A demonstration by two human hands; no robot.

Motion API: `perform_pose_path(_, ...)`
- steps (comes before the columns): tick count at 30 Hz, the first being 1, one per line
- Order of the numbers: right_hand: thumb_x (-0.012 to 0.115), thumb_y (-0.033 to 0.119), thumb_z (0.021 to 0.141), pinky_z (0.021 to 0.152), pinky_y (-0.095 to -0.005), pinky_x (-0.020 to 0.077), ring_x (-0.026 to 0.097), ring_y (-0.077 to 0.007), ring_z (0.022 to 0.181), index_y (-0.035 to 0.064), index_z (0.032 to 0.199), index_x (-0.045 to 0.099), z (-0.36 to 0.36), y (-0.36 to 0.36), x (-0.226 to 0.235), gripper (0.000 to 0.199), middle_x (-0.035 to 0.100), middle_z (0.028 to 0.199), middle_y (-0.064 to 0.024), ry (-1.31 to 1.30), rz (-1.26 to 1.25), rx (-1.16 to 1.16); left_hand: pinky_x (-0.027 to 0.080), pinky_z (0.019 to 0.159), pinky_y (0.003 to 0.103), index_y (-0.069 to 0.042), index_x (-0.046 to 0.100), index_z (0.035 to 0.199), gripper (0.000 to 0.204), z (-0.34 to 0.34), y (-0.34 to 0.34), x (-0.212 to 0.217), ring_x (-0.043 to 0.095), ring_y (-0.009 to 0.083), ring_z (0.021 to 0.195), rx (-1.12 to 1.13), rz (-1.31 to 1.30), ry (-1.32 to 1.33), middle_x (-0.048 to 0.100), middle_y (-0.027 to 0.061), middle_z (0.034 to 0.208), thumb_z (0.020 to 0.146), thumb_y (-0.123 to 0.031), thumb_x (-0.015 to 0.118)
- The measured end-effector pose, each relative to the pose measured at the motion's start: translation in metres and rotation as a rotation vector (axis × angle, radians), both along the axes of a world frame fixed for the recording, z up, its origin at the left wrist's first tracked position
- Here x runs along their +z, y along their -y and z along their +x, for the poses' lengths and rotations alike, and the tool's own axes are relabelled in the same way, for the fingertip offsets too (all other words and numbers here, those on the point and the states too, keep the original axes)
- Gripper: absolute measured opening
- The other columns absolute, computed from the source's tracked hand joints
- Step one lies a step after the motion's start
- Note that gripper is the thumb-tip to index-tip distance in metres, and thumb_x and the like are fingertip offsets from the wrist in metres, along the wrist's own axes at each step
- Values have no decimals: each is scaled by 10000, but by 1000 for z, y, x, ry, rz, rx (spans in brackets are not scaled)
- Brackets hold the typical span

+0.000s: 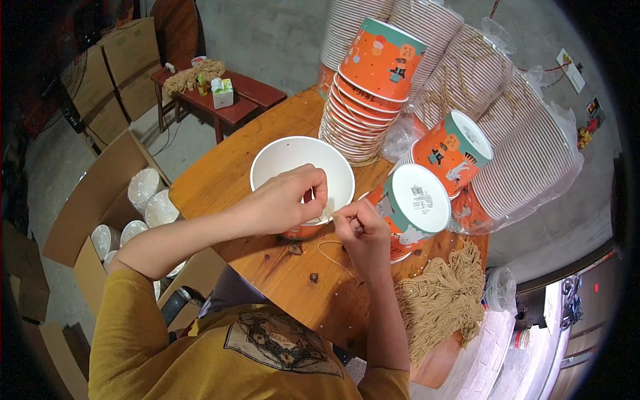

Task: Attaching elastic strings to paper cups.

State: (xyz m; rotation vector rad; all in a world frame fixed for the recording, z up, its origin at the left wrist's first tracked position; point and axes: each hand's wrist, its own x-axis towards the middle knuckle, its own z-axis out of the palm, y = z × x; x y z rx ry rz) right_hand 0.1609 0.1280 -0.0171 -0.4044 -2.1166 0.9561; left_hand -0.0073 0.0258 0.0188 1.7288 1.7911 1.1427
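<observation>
In front of me on the wooden table stands a white-lined paper bucket (pixel 270 159) with an orange outside, its mouth facing up. My left hand (pixel 293 198) reaches over the opening, thumb and forefinger pinched together at the near right rim. Just outside that rim, my right hand (pixel 365 230) is closed in a pinch. Both sets of fingertips meet on a thin tan cord (pixel 328 248), whose loose end curls down onto the tabletop. Where the cord meets the bucket wall is hidden by my fingers.
Nested orange buckets (pixel 383 63) rise at the back, beside bagged stacks (pixel 520 147). Upside-down buckets (pixel 420 200) stand by my right hand. A bundle of tan cords (pixel 443 300) lies at the table's right edge. An open carton (pixel 100 193) holds white-ended buckets at left.
</observation>
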Motion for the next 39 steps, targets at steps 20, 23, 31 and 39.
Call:
perform_pose_path(20, 661, 44, 852, 490, -244, 356, 389, -70, 508, 40, 867, 601, 4, 4, 3, 61, 368, 546, 18, 56, -169, -33, 474, 693, 367, -18, 508, 852, 123, 10, 0, 1, 579, 263, 742, -30, -4, 50, 564, 124, 824, 857, -108, 592)
perform_pose_path(23, 654, 40, 842, 490, -256, 372, 400, -85, 496, 37, 823, 567, 6, 3, 4, 89, 383, 541, -12, 108, -98, -58, 466, 673, 386, -14, 489, 837, 106, 8, 2, -1, 573, 291, 726, 8, 102, -20, 558, 131, 802, 859, -81, 568)
perform_pose_path(31, 645, 100, 874, 525, -296, 433, 498, -129, 544, 28, 846, 570, 9, 6, 6, 108, 497, 594, -57, 208, -60, -15, 468, 656, 413, -18, 474, 928, 135, 9, 4, -7, 597, 321, 740, 26, 101, -65, 579, 146, 828, 879, -100, 569)
perform_pose_path(39, 594, -26, 883, 555, -240, 434, 519, -63, 611, 61, 1067, 552, 38, -13, 25, 208, 528, 686, -43, 233, -355, 172, 473, 684, 427, -42, 500, 1043, 273, 5, 31, 6, 617, 345, 799, -32, -197, -194, 611, 144, 885, 863, -171, 660)
